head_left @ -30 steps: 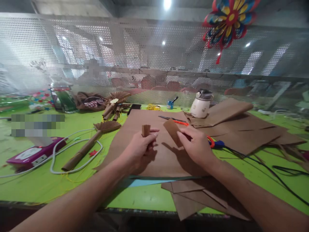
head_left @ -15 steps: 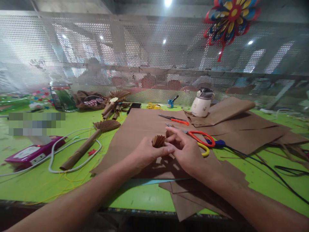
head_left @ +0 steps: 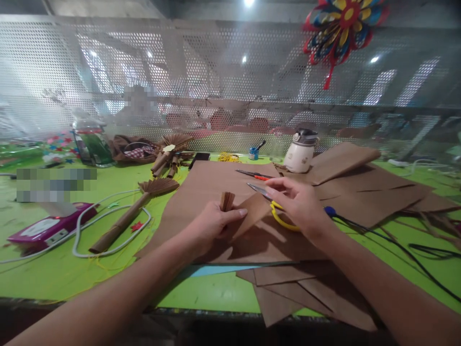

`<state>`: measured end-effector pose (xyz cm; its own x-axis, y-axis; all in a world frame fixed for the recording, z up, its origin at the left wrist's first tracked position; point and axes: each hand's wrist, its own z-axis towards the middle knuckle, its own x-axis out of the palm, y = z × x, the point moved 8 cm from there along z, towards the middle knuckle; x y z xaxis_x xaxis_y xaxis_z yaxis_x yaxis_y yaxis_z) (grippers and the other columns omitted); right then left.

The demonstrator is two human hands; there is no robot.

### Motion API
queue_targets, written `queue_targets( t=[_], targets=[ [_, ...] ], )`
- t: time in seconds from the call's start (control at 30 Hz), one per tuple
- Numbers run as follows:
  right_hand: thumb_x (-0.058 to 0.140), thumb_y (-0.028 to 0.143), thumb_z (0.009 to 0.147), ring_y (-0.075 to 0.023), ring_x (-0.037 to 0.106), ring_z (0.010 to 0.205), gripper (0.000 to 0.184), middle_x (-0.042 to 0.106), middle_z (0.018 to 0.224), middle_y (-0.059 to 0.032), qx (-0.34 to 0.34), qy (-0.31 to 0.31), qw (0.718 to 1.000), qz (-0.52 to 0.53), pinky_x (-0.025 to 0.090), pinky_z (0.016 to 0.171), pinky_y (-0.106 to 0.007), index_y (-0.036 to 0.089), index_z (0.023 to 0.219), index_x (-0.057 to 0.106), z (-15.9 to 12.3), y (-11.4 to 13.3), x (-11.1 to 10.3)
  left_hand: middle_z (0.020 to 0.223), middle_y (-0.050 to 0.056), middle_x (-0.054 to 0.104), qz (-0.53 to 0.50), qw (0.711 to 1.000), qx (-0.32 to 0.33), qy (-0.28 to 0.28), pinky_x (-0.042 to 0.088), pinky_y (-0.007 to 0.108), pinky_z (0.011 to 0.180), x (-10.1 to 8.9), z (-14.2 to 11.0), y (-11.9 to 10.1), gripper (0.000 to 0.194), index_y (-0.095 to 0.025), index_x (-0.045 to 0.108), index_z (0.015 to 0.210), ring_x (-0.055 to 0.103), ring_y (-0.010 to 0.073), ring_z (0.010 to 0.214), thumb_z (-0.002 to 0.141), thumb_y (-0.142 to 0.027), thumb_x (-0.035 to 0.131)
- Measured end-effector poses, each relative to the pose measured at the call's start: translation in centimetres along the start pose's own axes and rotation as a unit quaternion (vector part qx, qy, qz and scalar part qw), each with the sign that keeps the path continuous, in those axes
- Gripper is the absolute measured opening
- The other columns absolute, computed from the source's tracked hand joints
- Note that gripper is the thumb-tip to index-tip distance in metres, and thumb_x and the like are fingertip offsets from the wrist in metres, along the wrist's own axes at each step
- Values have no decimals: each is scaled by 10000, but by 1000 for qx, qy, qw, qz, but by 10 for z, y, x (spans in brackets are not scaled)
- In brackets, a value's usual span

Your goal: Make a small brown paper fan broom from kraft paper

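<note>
My left hand (head_left: 212,223) is closed on a piece of pleated brown paper (head_left: 226,201), its thumb pressed across it. A flat brown flap (head_left: 252,211) reaches right from that grip. My right hand (head_left: 297,202) bends its fingers over the scissors (head_left: 283,218), covering the red handle loop; the yellow loop and blade tip stay visible. Beneath both hands lies a large brown paper sheet (head_left: 205,180). Just beyond the right fingers rests a slim tool with an orange-red handle (head_left: 262,178).
On the green table (head_left: 205,293), a paper fan stem (head_left: 120,223) and purple power strip (head_left: 54,226) lie left. Behind are a blue jar (head_left: 254,154) and a white flask (head_left: 298,156). Brown paper sheets (head_left: 370,192) spread right, others (head_left: 288,298) overhang the front edge.
My right hand has left the pleated paper and moved up and right onto the scissors. The left hand shifted slightly left with the paper, whose flat flap now shows.
</note>
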<state>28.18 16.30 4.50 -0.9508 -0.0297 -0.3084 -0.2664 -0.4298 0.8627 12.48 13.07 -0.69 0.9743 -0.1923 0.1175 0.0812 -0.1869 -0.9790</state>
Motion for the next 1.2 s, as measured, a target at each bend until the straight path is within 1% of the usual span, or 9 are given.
queue_targets(
  t=[0.1,0.17,0.3,0.47,0.63,0.73,0.87,1.07,1.2],
  targets=[
    [666,379,735,-133,565,662,256,656,742,-33,46,127,990,28,433,595,-259,145,834,693,-2,-5,14,462,-44,469,30,999,2,25,163,192,378,4,0,1,253,-114,617,689,326,39,370,671,-340,730],
    [685,361,717,-98,509,574,235,604,643,-2,73,175,980,63,375,522,-232,138,792,688,-6,-7,22,517,-33,501,24,999,32,16,228,189,414,2,1,-4,248,-112,639,712,380,46,427,657,-331,741],
    [706,308,690,-66,406,502,206,495,547,40,86,167,975,121,294,468,-220,125,780,675,-9,-5,22,523,-34,506,1,996,76,-43,287,187,461,-5,-1,-15,213,-110,679,719,413,52,478,622,-278,766],
    [705,221,666,-66,402,486,193,500,537,47,89,156,969,169,281,455,-218,154,847,707,-9,-4,23,451,-49,467,6,990,111,-82,255,187,410,-7,-10,-28,188,-113,690,765,384,52,417,631,-227,759],
    [678,192,705,-62,407,491,137,558,595,34,61,131,974,173,295,454,-217,189,835,721,-12,-3,21,403,-59,431,-14,987,146,-72,264,191,370,-4,-15,-33,195,-118,678,779,383,61,356,638,-234,746],
    [665,231,752,-67,416,473,125,526,556,44,50,150,973,169,301,444,-215,189,864,700,-16,1,25,392,-59,435,-5,986,154,-56,250,181,350,-1,-16,-33,209,-118,675,789,361,51,332,645,-254,742],
    [677,239,752,-75,434,472,106,511,546,42,44,170,969,174,315,437,-215,183,841,690,-20,6,28,377,-64,427,8,987,157,-27,218,170,327,4,-17,-31,207,-127,675,820,307,37,309,678,-271,719],
    [675,217,740,-72,453,476,71,533,612,27,32,148,977,153,319,426,-217,184,797,704,-20,8,23,377,-69,388,-28,991,130,-15,219,170,340,5,-20,-32,199,-129,677,813,289,38,325,662,-255,708],
    [648,201,752,-78,472,450,71,539,613,28,6,152,980,128,350,428,-231,185,800,698,-20,15,22,430,-46,406,-21,993,118,-3,236,174,369,3,-17,-33,227,-118,678,780,323,44,375,749,-340,638]
  ],
)
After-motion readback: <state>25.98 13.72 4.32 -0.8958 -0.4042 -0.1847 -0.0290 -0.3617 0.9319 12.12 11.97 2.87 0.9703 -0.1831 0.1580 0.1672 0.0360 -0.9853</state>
